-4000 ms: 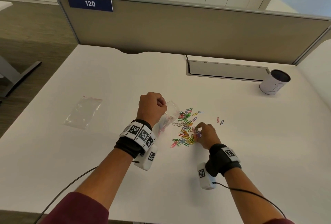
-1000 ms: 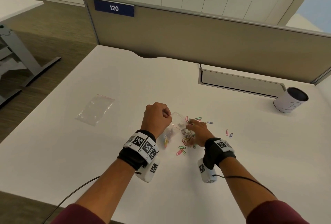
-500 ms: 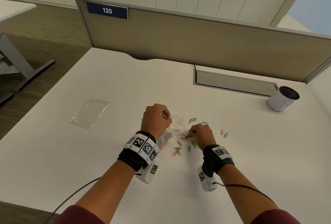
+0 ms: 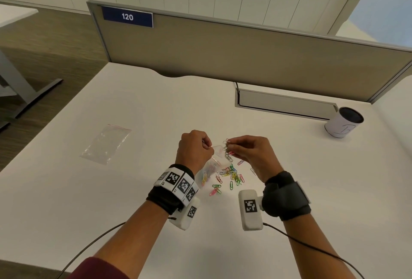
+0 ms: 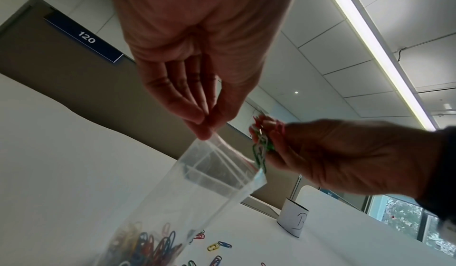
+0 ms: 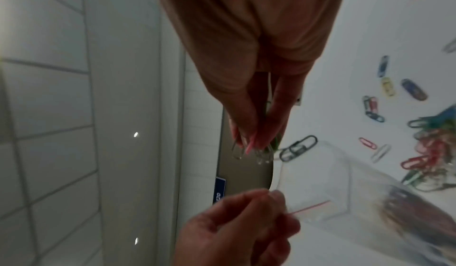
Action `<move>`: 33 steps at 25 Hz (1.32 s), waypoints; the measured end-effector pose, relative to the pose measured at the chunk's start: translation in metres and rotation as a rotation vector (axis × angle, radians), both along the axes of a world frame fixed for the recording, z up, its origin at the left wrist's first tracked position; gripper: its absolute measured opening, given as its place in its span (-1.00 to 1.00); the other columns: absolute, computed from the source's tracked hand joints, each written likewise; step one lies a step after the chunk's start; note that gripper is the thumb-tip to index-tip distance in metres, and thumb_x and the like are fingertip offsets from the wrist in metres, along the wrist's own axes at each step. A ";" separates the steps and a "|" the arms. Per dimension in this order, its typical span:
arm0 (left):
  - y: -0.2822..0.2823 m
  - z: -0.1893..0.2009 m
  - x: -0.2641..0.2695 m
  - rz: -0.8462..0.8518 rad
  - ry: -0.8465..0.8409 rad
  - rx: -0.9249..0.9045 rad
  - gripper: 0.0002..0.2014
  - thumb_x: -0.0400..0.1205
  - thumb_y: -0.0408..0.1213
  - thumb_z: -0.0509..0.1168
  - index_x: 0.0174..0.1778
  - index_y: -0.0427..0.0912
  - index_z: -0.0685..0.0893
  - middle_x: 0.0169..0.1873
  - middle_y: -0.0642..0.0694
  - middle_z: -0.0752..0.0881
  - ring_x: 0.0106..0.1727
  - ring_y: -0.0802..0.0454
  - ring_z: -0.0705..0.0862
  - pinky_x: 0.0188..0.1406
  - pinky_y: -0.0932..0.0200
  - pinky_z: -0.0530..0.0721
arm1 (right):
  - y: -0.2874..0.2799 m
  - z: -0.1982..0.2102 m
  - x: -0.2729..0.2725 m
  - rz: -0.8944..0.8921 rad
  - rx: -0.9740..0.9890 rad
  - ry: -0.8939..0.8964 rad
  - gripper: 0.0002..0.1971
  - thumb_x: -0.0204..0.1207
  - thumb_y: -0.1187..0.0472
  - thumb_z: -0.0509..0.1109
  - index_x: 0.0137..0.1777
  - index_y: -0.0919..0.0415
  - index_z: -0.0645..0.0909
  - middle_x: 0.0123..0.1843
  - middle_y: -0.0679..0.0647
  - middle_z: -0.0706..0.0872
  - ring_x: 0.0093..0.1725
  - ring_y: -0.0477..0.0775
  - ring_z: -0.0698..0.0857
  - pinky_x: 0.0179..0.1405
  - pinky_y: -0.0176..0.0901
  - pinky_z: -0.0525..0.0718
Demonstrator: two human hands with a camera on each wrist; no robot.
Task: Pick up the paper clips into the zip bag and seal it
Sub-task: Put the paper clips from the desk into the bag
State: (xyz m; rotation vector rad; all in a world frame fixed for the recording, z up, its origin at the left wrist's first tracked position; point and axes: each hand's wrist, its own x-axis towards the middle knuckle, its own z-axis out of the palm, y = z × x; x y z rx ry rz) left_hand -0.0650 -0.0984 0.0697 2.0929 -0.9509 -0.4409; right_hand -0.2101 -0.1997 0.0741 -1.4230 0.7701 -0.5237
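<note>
My left hand (image 4: 196,147) pinches the top edge of a clear zip bag (image 4: 211,162) and holds it up above the white table (image 4: 89,200); its mouth (image 5: 222,165) gapes open. Several coloured paper clips (image 5: 148,246) lie in the bag's bottom. My right hand (image 4: 247,151) pinches a small bunch of paper clips (image 4: 227,150) right at the bag's mouth; in the left wrist view the bunch of clips (image 5: 261,149) hangs at the rim. A loose pile of coloured clips (image 4: 231,175) lies on the table below both hands.
A second, flat zip bag (image 4: 106,143) lies on the table to the left. A white cup (image 4: 343,125) stands at the back right beside a cable tray lid (image 4: 283,103). A grey partition (image 4: 245,55) closes the far edge.
My right hand has lifted off the table with a bunch of clips and brought it up to the bag's mouth. The left hand keeps holding the bag in about the same place.
</note>
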 end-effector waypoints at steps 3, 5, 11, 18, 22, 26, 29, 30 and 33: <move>0.000 0.002 -0.002 -0.002 -0.006 -0.009 -0.93 0.39 -0.41 0.50 -0.25 -0.21 0.78 -0.40 -0.14 0.79 -0.36 0.02 0.75 -0.18 0.14 0.78 | 0.006 -0.001 0.016 0.093 -0.179 0.210 -0.85 0.43 0.43 0.48 -0.01 0.40 0.75 -0.13 0.29 0.83 -0.15 0.18 0.83 -0.03 -0.14 0.81; 0.000 0.002 -0.003 -0.006 -0.013 -0.017 -0.93 0.40 -0.42 0.49 -0.23 -0.23 0.78 -0.40 -0.16 0.79 -0.36 0.02 0.75 -0.17 0.15 0.78 | 0.008 -0.007 0.023 0.098 -0.321 0.358 -0.85 0.42 0.41 0.50 -0.01 0.37 0.76 -0.11 0.29 0.84 -0.15 0.18 0.83 0.00 -0.07 0.82; 0.004 0.001 -0.002 -0.005 -0.009 -0.012 -0.93 0.41 -0.43 0.48 -0.22 -0.24 0.78 -0.38 -0.16 0.79 -0.34 0.01 0.76 -0.17 0.14 0.79 | 0.014 -0.008 0.032 0.204 -0.465 0.500 -0.82 0.46 0.34 0.48 0.05 0.21 0.72 0.06 0.18 0.80 0.03 0.07 0.78 -0.08 -0.18 0.74; 0.011 0.002 0.005 0.026 -0.013 -0.011 -0.93 0.39 -0.44 0.47 -0.25 -0.23 0.78 -0.43 -0.16 0.78 -0.34 -0.02 0.76 -0.13 0.10 0.79 | 0.017 -0.011 0.026 0.044 -0.406 0.231 -0.87 0.51 0.41 0.37 -0.02 0.22 0.69 -0.05 0.10 0.82 -0.03 0.00 0.81 -0.02 -0.11 0.82; 0.016 0.004 0.014 0.045 -0.013 -0.030 -0.93 0.38 -0.47 0.45 -0.29 -0.23 0.77 -0.48 -0.12 0.76 -0.36 -0.01 0.75 -0.14 0.09 0.79 | 0.005 -0.039 0.004 -0.055 -0.477 0.403 -0.67 0.38 0.04 0.56 0.07 0.17 0.66 -0.01 0.07 0.78 -0.06 0.00 0.73 -0.01 -0.10 0.75; 0.021 0.003 0.019 0.062 -0.013 -0.041 -0.93 0.36 -0.46 0.46 -0.30 -0.24 0.77 -0.49 -0.13 0.77 -0.35 -0.01 0.76 -0.12 0.08 0.78 | 0.002 -0.081 -0.006 0.252 -0.456 0.904 -0.03 0.16 -0.21 0.62 0.55 0.02 0.29 0.50 0.19 0.43 0.47 0.26 0.36 0.43 0.13 0.43; 0.023 0.001 0.018 0.064 -0.016 -0.037 -0.93 0.35 -0.46 0.47 -0.31 -0.23 0.77 -0.49 -0.14 0.77 -0.36 -0.01 0.77 -0.11 0.05 0.79 | 0.008 -0.100 0.002 0.364 -0.543 1.019 0.14 0.05 -0.34 0.60 0.61 -0.19 0.08 0.61 0.13 0.17 0.56 0.33 0.14 0.50 0.26 0.37; 0.023 0.000 0.018 0.061 -0.013 -0.035 -0.93 0.36 -0.46 0.46 -0.31 -0.23 0.77 -0.49 -0.14 0.78 -0.35 -0.01 0.77 -0.11 0.05 0.79 | 0.010 -0.104 0.006 0.372 -0.575 1.039 0.14 0.03 -0.37 0.59 0.60 -0.24 0.08 0.61 0.12 0.16 0.55 0.34 0.13 0.48 0.26 0.40; 0.024 0.000 0.017 0.059 -0.007 -0.023 -0.93 0.36 -0.46 0.45 -0.31 -0.23 0.77 -0.49 -0.12 0.77 -0.35 0.00 0.77 -0.12 0.05 0.80 | 0.011 -0.113 0.013 0.337 -0.605 0.971 -0.10 0.13 -0.26 0.60 0.50 -0.21 0.33 0.49 0.13 0.27 0.47 0.31 0.20 0.41 0.19 0.46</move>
